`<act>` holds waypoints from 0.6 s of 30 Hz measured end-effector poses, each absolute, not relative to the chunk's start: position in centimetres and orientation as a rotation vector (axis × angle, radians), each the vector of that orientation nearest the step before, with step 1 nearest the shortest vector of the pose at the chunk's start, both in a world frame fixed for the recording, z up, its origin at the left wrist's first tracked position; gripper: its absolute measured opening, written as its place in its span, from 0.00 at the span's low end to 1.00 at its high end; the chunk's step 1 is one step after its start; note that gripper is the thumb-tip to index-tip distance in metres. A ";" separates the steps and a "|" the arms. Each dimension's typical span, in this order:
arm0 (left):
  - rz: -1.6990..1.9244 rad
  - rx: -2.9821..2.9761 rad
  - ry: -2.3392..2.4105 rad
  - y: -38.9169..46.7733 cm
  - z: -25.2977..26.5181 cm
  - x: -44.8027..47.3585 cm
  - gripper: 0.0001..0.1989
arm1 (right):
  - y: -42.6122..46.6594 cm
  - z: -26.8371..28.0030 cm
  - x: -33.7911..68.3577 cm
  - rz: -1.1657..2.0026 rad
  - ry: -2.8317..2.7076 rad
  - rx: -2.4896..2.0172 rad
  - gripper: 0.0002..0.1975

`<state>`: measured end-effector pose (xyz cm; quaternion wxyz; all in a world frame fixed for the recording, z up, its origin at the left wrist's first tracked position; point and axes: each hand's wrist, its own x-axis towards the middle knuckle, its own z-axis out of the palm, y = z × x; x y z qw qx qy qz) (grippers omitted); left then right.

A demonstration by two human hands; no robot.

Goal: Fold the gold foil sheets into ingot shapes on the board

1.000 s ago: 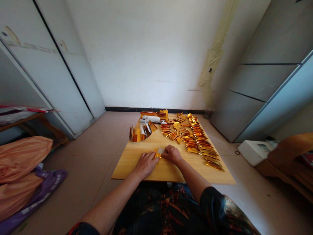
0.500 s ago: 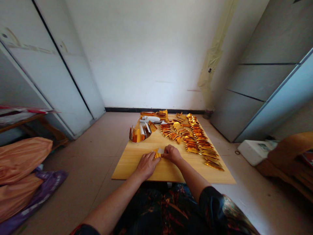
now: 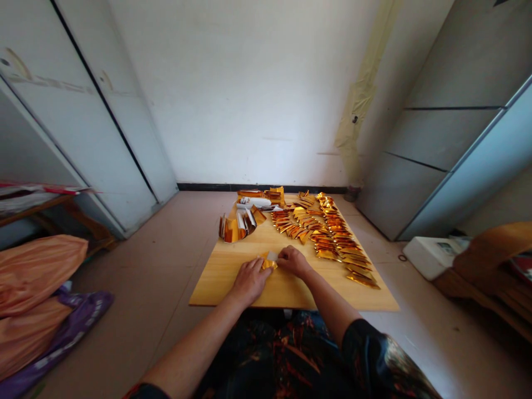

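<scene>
A small sheet of gold foil paper (image 3: pixel 270 262), with a pale whitish part at its upper side, lies on the wooden board (image 3: pixel 224 277) near its front middle. My left hand (image 3: pixel 250 278) presses the paper's left side, its thumb and fingers closed on it. At the paper's right edge is my right hand (image 3: pixel 293 261), fingers curled in a pinch on that edge. Rows of folded gold foil pieces (image 3: pixel 332 238) cover the right part of the board. Curved stacks of gold and white sheets (image 3: pixel 241 226) stand at the back left.
A white roll-like packet (image 3: pixel 254 203) lies among the foil at the back. Beyond the board is a white wall (image 3: pixel 257 100). A grey cabinet (image 3: pixel 419 166) stands right, with a white box (image 3: pixel 428 257) below. Orange and purple bags (image 3: pixel 45 293) lie at left.
My right hand has shifted slightly at the paper's right edge, and more of the gold face shows between the hands. My left hand stays on the paper.
</scene>
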<state>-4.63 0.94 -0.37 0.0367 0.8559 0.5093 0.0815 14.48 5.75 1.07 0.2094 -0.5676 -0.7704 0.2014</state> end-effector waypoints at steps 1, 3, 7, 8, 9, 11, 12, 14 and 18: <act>0.253 2.622 1.564 0.9 -0.3 -4.6 0.19 | 5.7 1.1 14.3 0.532 -2.142 -1.606 0.04; 0.267 2.611 1.565 0.8 0.0 -4.6 0.18 | 5.5 1.0 13.9 0.467 -2.149 -1.661 0.08; 0.271 2.628 1.584 0.7 0.7 -4.4 0.17 | 5.7 1.1 13.8 0.447 -2.182 -1.705 0.09; 0.282 2.634 1.593 0.6 0.8 -4.3 0.15 | 5.8 1.1 13.8 0.452 -2.189 -1.703 0.11; 0.303 2.635 1.606 0.6 1.0 -4.1 0.13 | 5.8 1.2 13.9 0.447 -2.205 -1.690 0.12; 0.364 2.614 1.647 0.7 1.1 -3.8 0.10 | 5.5 1.3 13.8 0.402 -2.277 -1.630 0.11; 0.394 2.593 1.671 0.8 1.2 -3.6 0.09 | 5.2 1.3 13.8 0.362 -2.325 -1.594 0.10; 0.456 2.535 1.727 1.1 1.1 -3.4 0.08 | 4.3 1.4 13.5 0.267 -2.414 -1.539 0.10; 0.601 2.398 1.829 1.6 0.8 -3.3 0.05 | 2.2 1.4 12.7 0.152 -2.491 -1.520 0.11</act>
